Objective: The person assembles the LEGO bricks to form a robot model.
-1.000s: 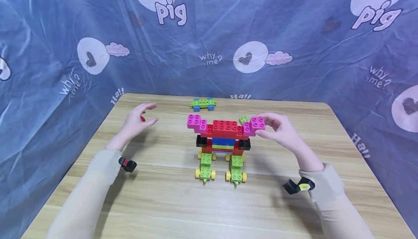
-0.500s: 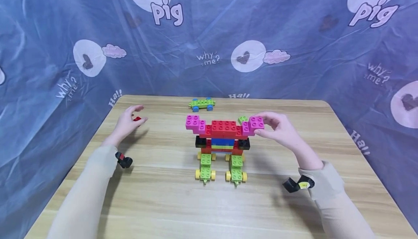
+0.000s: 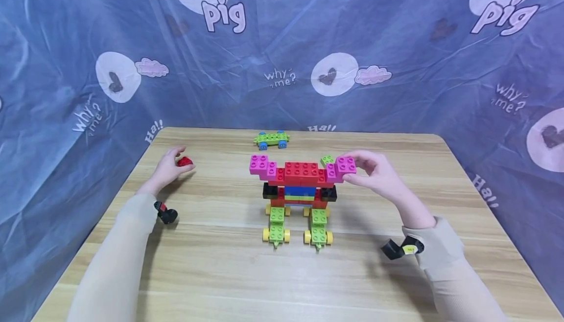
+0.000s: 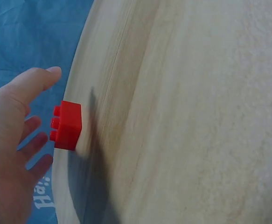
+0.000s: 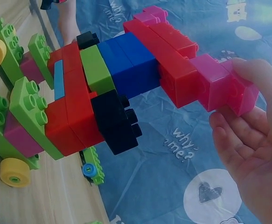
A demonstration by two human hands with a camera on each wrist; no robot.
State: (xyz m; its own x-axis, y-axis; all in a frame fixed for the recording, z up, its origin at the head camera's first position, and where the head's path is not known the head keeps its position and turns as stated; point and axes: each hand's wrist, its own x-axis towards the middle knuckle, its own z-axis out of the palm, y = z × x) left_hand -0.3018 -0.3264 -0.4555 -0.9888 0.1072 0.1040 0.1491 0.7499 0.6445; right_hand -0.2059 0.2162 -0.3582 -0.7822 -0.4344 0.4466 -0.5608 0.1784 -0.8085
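Note:
A red toy brick (image 3: 185, 161) lies on the left of the table. My left hand (image 3: 165, 169) is around it, thumb and fingers spread; in the left wrist view a gap shows between the fingers and the brick (image 4: 69, 126). At mid-table stands a built figure of red, blue, black and green bricks (image 3: 301, 170) on green wheeled bases (image 3: 318, 234) with yellow wheels. My right hand (image 3: 376, 172) pinches the pink brick (image 5: 242, 92) at the figure's upper right end, thumb on one side and fingers on the other. Another pink brick (image 3: 259, 164) tops the left end.
A green toy car base (image 3: 271, 139) with blue wheels stands near the table's back edge. Behind the figure's right side lies a light green brick (image 3: 327, 160), partly hidden. A blue printed cloth (image 3: 246, 97) surrounds the wooden table (image 3: 211, 273).
My left hand has moved left and down to the red brick, which now shows between thumb and fingers. The right hand keeps its hold on the pink brick, and the figure stays put.

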